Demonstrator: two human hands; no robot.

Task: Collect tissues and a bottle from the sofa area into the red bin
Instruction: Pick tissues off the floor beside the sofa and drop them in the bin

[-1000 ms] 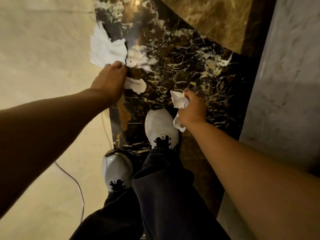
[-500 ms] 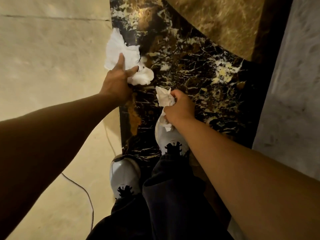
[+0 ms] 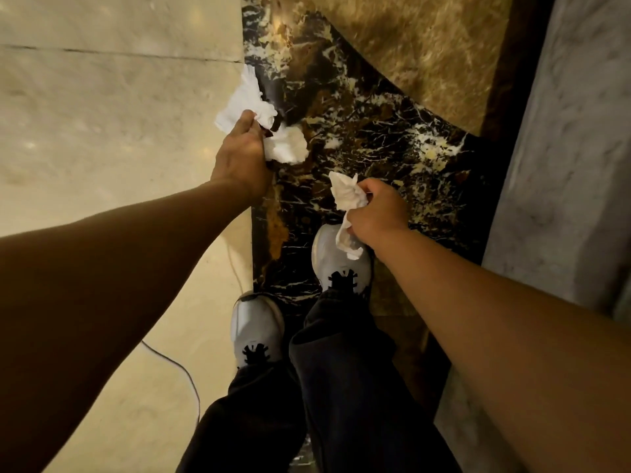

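My left hand [image 3: 240,157] is closed on white crumpled tissues [image 3: 251,109], which stick out above the fingers, with another wad [image 3: 288,146] bulging to the right of the hand. My right hand [image 3: 377,213] grips a second crumpled tissue [image 3: 346,194]; its ends poke out above and below the fist. Both hands hang over the dark veined marble strip of the floor [image 3: 375,131]. No bottle and no red bin are in view.
My two white shoes [image 3: 254,327] and dark trousers fill the lower middle. Cream floor tiles [image 3: 102,114] lie to the left, crossed by a thin cable [image 3: 181,365]. A grey upholstered edge [image 3: 563,148] runs down the right side.
My left hand has closed its fingers around the floor tissues and lifted them slightly. The right hand has kept its tissue and shifted a little right.
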